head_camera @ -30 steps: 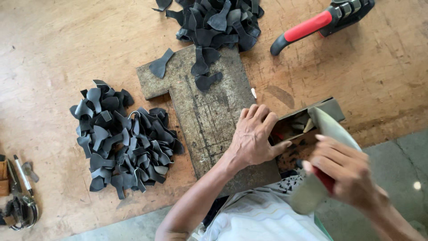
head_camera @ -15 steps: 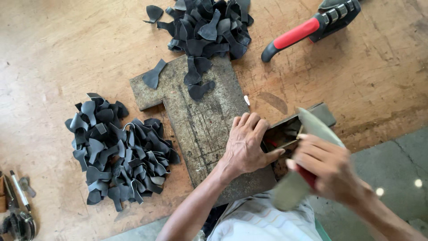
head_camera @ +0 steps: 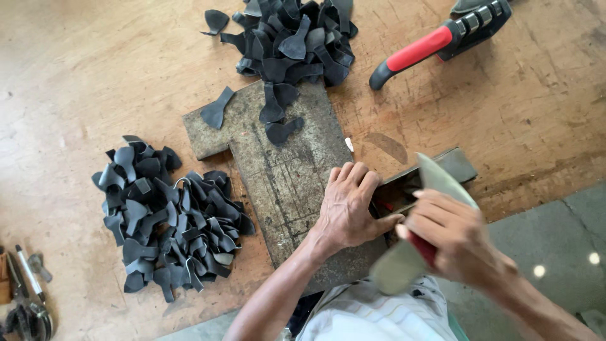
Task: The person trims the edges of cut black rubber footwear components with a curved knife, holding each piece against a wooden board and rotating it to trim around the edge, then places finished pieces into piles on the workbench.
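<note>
1. Room: wooden table point(head_camera: 95, 76) edge runs along the bottom and steps up at right, grey floor point(head_camera: 543, 233) beyond it. Bare wood at upper left and far right; centre is crowded.
2. Slab point(head_camera: 284, 170), worn and grey, lies on the table mid-frame, running from upper left down to the bottom centre.
3. Left hand point(head_camera: 350, 208): palm down, fingers together and flat, pressing on the slab's right edge, touching the dark block point(head_camera: 435, 173) just beside it.
4. Right hand point(head_camera: 461, 240): closed around a red handle; broad blade point(head_camera: 442, 180) points up over the block, motion-blurred. A grey blurred shape sticks out below the fist; cannot tell what it is.
5. Block: dark, box-like, lying right of the slab at the table edge, partly hidden by both hands.
6. Black cut pieces: one pile point(head_camera: 167, 218) at left, another pile point(head_camera: 293, 38) at top centre spilling onto the slab's top end.
7. Red-handled tool point(head_camera: 435, 44) upper right. Small tools point(head_camera: 25, 290) at the lower left edge.
</note>
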The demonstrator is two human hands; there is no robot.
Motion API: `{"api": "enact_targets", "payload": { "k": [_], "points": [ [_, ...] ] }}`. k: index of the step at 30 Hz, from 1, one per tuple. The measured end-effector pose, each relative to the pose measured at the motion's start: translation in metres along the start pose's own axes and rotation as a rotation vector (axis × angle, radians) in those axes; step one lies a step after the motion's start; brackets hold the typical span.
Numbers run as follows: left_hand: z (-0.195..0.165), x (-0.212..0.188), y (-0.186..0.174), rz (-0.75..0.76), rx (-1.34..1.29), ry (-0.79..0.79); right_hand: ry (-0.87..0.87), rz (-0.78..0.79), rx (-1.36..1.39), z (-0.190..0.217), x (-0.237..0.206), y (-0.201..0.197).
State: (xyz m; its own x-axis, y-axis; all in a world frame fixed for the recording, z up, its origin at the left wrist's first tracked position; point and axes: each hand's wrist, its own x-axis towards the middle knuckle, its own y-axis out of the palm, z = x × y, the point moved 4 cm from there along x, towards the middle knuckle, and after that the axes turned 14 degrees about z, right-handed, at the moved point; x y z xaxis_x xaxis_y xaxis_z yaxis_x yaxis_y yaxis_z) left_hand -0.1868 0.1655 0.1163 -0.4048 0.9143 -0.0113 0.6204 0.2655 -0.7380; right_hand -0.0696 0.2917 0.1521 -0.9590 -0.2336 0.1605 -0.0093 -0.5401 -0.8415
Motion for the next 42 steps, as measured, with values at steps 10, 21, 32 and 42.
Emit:
{"api": "enact_targets", "payload": {
  "k": [10,21,32,42],
  "points": [
    [0.001,0.001,-0.003,0.016,0.006,-0.003,0.178,-0.693,1.091,-0.071,-0.086,-0.034],
    [0.003,0.001,-0.002,0.023,-0.006,-0.013,0.265,-0.902,1.358,-0.101,-0.139,0.000],
    [0.003,0.001,-0.002,0.010,-0.005,-0.026,0.245,-0.900,1.358,-0.100,-0.107,-0.018],
    [0.002,0.000,-0.006,0.009,0.003,0.009,0.062,-0.900,1.343,-0.165,-0.047,-0.012]
  ]
}}
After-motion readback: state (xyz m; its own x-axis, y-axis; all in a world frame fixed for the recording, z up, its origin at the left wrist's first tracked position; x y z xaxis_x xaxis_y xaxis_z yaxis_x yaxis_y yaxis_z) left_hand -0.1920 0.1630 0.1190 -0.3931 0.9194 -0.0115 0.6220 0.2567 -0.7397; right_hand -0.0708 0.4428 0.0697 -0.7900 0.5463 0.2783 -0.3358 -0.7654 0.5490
